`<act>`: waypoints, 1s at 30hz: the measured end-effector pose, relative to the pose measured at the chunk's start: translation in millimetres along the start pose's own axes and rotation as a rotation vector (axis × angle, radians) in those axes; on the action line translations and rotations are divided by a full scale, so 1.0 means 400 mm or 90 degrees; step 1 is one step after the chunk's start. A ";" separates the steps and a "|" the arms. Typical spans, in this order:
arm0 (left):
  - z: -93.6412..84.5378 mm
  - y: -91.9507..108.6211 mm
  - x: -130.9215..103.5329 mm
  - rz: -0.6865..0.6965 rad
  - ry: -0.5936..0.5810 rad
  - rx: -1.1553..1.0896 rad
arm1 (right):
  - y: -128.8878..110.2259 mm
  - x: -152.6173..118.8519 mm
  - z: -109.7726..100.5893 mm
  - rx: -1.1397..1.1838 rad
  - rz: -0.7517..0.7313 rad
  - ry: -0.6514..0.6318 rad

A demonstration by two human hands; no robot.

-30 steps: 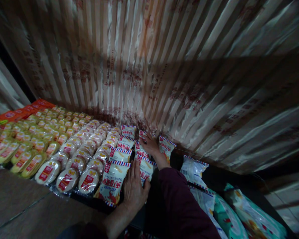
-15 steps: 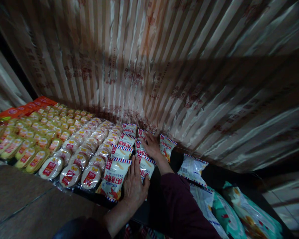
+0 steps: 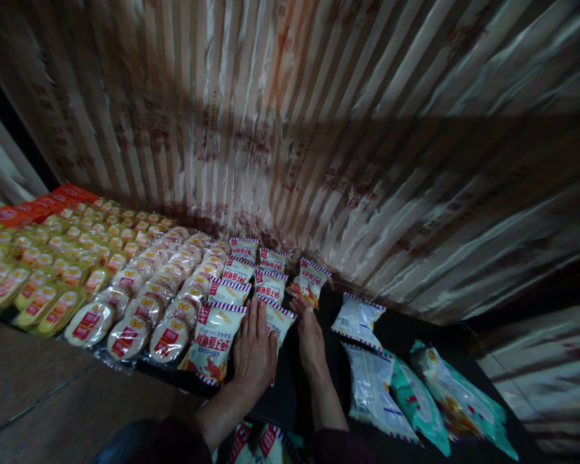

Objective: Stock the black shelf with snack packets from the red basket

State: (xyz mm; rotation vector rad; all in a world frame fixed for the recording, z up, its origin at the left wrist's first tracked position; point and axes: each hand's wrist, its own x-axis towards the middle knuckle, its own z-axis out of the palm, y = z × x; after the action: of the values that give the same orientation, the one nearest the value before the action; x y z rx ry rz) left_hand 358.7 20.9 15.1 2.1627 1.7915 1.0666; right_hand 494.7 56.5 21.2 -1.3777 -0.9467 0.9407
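Observation:
My left hand (image 3: 255, 354) lies with its fingers stretched out between the front snack bag (image 3: 215, 338) and another snack bag (image 3: 279, 319), touching both and partly covering the second. To its right, my right hand (image 3: 312, 338) is held with extended fingers above the dark shelf (image 3: 290, 399). Its fingertips are close to the lower edge of a separate snack bag (image 3: 310, 283), and I cannot tell if they touch. These white bags have red-and-blue striped ends. More of them stand in two rows behind my left hand, including a back bag (image 3: 272, 261).
On the left are rows of round packaged crackers (image 3: 169, 338), yellow packaged cakes (image 3: 58, 309) and orange packages (image 3: 38, 203). Face-down silvery bags (image 3: 374, 386) and teal bags (image 3: 464, 393) lie on the right. A pleated printed sheet (image 3: 270, 129) hangs behind. Further striped bags (image 3: 265, 444) sit below.
My right hand has drawn back from the rear bags toward me, uncovering the second row. My left hand stays by the front bags. The whole view has shifted slightly.

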 end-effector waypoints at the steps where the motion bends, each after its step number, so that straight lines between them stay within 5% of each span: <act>1: -0.003 0.001 -0.001 0.000 -0.002 -0.002 | 0.007 -0.007 0.010 -0.012 0.005 -0.007; 7: -0.012 0.002 -0.001 -0.011 -0.007 -0.009 | 0.018 0.026 0.053 -0.003 -0.013 -0.028; 18: -0.007 -0.004 0.006 -0.027 -0.028 -0.011 | 0.017 0.034 0.034 -0.038 -0.029 -0.042; 30: -0.018 -0.004 -0.005 0.035 0.024 0.015 | 0.014 -0.112 0.052 -0.114 -0.006 0.041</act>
State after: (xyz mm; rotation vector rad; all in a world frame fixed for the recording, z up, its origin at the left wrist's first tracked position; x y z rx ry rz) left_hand 353.1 17.2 19.0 2.2326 1.7801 1.1114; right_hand 459.6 21.9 15.7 -1.5434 -1.0077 0.8145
